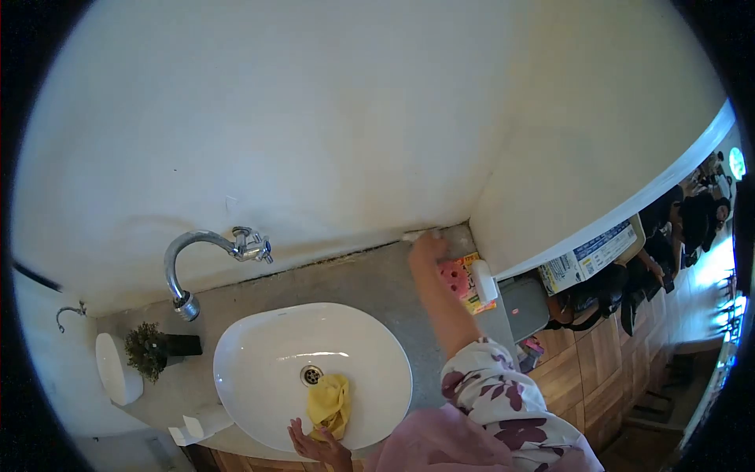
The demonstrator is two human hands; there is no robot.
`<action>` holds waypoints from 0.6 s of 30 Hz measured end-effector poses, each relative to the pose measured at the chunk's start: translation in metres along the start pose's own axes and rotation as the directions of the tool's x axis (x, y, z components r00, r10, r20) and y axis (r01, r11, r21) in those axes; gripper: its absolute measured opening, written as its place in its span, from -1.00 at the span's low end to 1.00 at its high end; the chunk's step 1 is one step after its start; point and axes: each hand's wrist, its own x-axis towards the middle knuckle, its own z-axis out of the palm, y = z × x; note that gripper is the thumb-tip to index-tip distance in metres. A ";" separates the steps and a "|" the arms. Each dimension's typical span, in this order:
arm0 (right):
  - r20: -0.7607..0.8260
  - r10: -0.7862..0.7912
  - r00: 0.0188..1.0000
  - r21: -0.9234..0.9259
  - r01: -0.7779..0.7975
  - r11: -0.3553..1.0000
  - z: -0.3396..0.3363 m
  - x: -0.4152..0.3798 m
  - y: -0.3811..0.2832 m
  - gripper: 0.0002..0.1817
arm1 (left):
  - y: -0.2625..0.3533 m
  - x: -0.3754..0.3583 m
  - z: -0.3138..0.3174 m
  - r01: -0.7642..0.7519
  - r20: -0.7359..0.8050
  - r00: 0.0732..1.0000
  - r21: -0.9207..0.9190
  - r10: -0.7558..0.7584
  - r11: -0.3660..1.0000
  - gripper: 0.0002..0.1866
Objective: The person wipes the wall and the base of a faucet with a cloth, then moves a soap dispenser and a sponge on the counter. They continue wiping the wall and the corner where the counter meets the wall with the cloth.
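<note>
My right hand point(429, 247) reaches across the counter to its back edge at the wall, fingers closed and mostly hidden behind the back of the hand. A small whitish thing point(411, 235) shows at its fingertips, too small to name. Close to that forearm lie a pink object with holes point(453, 278), a yellow-and-red packet point(474, 291) and a white object point(483, 282). My left hand point(321, 450) is open at the front rim of the white sink point(259, 393), fingers apart. Beside it, a crumpled yellow cloth point(329, 405) lies in the basin near the drain point(312, 375).
A curved chrome faucet point(182, 271) comes out of the wall over the grey counter point(377, 283). Left of the sink are a potted plant point(147, 350) and some white paper point(200, 425). A curved partition edge point(629, 208) stands right, with a printed box point(590, 257) and people beyond.
</note>
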 end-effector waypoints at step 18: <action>0.341 0.181 0.923 0.571 -0.356 0.740 -0.040 -0.064 -0.046 -0.60 | 0.000 0.000 0.001 -0.105 -0.049 0.993 0.092 0.110 0.990 -0.29</action>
